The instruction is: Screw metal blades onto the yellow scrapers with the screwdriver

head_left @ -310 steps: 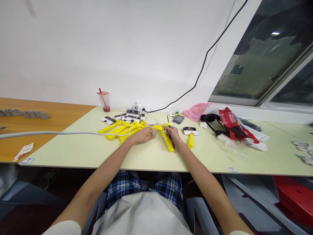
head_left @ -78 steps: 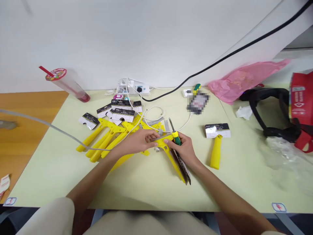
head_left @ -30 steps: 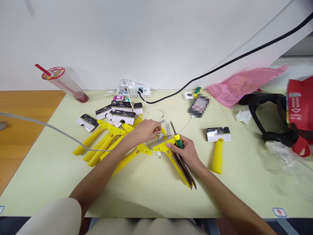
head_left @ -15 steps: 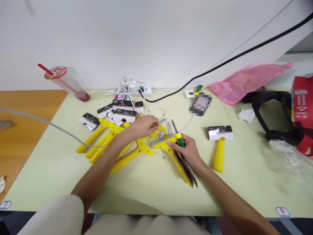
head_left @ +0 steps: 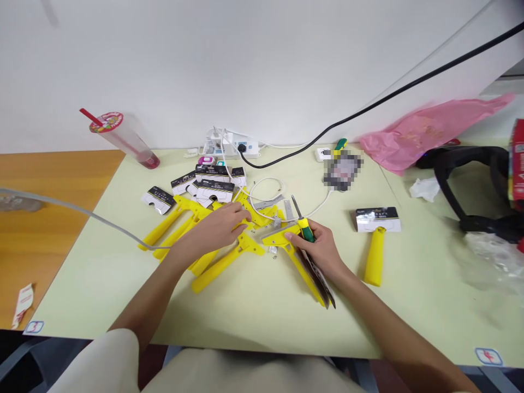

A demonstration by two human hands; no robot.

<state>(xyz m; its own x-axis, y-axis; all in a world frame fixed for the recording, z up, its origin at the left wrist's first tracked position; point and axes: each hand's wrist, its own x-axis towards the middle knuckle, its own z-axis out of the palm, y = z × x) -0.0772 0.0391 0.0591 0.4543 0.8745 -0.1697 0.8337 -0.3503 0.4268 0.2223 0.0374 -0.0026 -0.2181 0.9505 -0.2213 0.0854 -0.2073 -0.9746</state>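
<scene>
My right hand (head_left: 325,246) is wrapped around a screwdriver (head_left: 307,231) with a green and yellow handle, its shaft pointing up. That hand also grips a yellow scraper (head_left: 279,237), whose head points left and whose handle slants down toward me. Dark card-like pieces lie along the handle under my fingers. My left hand (head_left: 223,225) hovers over a pile of yellow scraper handles (head_left: 219,271), its fingers bent and somewhat apart, with nothing visible between them. Small metal parts (head_left: 273,250) lie beside the scraper head, and flat metal strips (head_left: 288,208) lie behind it.
Black-and-white cardboard sleeves (head_left: 215,191) lie behind the pile. A yellow scraper (head_left: 375,256) with a card sits to the right. A phone (head_left: 343,170) on a white cable, a power strip (head_left: 229,146), a drink cup (head_left: 126,143) and a pink bag (head_left: 434,134) line the back.
My left hand has moved left and slightly toward me, away from the metal parts, and its fingers have loosened. My right hand keeps its hold. The whole view has shifted slightly.
</scene>
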